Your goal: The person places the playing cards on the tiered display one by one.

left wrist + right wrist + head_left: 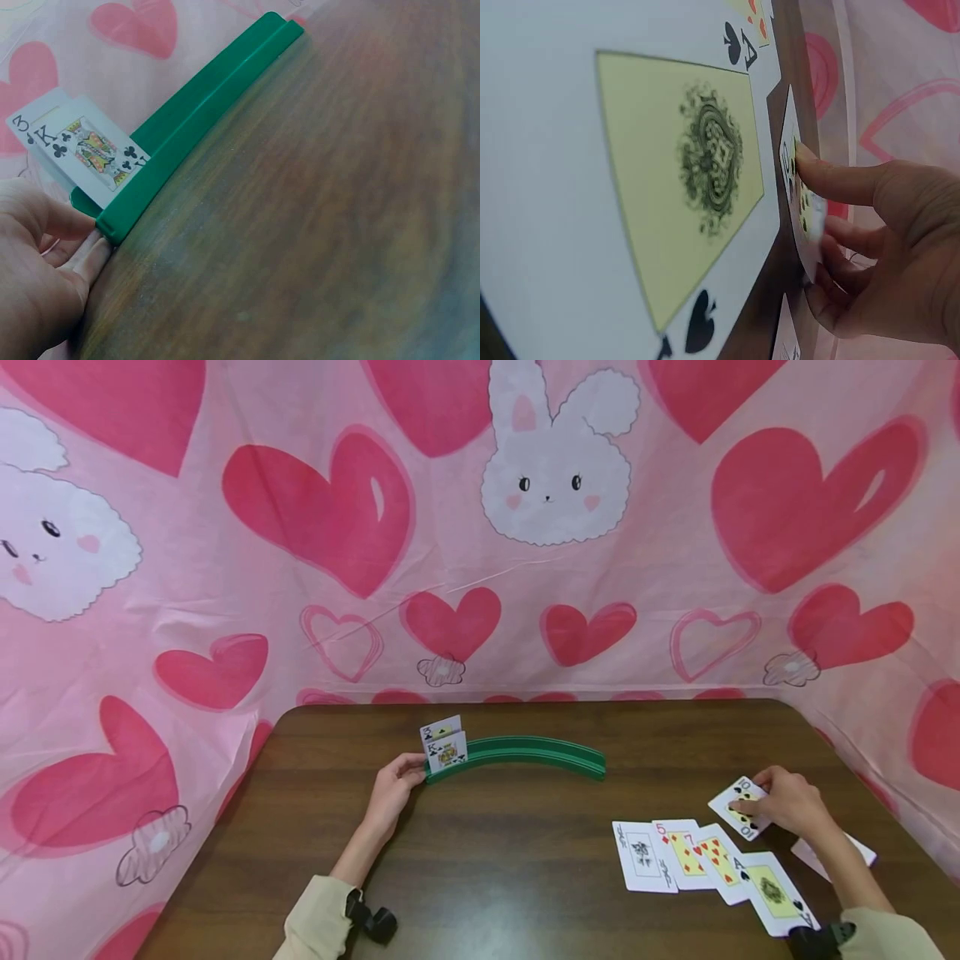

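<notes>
My left hand (393,791) grips the near left end of a curved green card holder (534,752), thumb and fingers at its tip in the left wrist view. Two playing cards stand upright in that end: a king of clubs (93,152) in front and a black three (39,120) partly hidden behind it. On the right, my right hand (797,802) pinches a black ten card (726,800), its thumb on the face and its fingers behind. In the right wrist view the ten (799,199) is seen almost edge-on, tilted.
Below the ten, several cards overlap in a row on the brown table (510,868): a joker (641,857), a five of diamonds (684,860), a seven of hearts (718,860) and an ace of spades (776,893). Another card (861,850) lies partly under the right wrist.
</notes>
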Demonstrator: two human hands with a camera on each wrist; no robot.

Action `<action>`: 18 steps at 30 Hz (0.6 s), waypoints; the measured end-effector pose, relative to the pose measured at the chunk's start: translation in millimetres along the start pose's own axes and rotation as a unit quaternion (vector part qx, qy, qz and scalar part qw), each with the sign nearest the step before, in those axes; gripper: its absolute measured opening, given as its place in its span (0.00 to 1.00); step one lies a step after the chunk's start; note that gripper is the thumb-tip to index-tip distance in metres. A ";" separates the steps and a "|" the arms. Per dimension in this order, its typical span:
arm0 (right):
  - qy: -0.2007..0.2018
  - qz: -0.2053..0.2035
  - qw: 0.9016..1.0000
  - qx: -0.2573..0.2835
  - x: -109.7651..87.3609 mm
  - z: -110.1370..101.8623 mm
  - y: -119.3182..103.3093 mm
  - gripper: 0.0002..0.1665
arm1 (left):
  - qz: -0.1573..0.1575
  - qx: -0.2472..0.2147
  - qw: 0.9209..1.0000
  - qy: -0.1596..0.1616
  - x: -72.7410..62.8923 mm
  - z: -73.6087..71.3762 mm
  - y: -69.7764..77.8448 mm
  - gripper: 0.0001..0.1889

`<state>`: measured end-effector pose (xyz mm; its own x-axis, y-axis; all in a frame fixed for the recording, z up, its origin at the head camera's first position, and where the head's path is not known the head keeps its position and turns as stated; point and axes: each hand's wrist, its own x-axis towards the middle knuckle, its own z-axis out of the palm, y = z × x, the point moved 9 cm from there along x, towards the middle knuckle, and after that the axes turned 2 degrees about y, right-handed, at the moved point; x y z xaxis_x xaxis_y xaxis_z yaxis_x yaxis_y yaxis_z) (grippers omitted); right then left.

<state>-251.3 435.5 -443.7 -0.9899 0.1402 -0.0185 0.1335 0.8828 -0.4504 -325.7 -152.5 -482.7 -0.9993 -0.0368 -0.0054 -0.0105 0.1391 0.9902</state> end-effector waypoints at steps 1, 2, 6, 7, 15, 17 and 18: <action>0.008 -0.001 1.000 0.006 -0.3 -0.3 -0.6 0.40 | -0.002 0.000 1.000 0.001 -0.5 0.0 -0.1 0.15; 0.019 -0.003 1.000 0.013 -0.7 -1.4 -1.9 0.38 | -0.002 0.000 1.000 0.000 -1.4 -0.1 0.1 0.15; 0.089 -0.018 0.994 0.061 -3.5 -14.8 -15.9 0.28 | -0.005 0.000 1.000 0.000 -1.7 -0.5 -0.5 0.15; 0.108 -0.023 0.991 0.074 -4.5 -19.5 -21.4 0.26 | -0.006 0.000 1.000 0.000 -1.7 -0.5 -0.9 0.15; 0.168 -0.072 0.959 0.219 -3.1 -46.8 -85.1 0.19 | -0.001 -0.002 1.000 0.002 -0.2 -1.2 -1.1 0.15; 0.167 -0.071 0.945 0.272 -1.8 -49.0 -100.0 0.18 | -0.001 -0.003 1.000 0.002 -0.4 -0.5 -0.9 0.15; 0.166 -0.070 0.938 0.295 -1.3 -49.2 -107.2 0.17 | -0.002 -0.004 1.000 0.001 -0.5 0.2 -1.3 0.15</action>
<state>-262.1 362.8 -351.4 -0.9133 0.2603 0.3133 -0.1435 0.5143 -0.8455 -325.2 -152.5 -484.0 -0.9992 -0.0386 -0.0090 -0.0140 0.1311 0.9913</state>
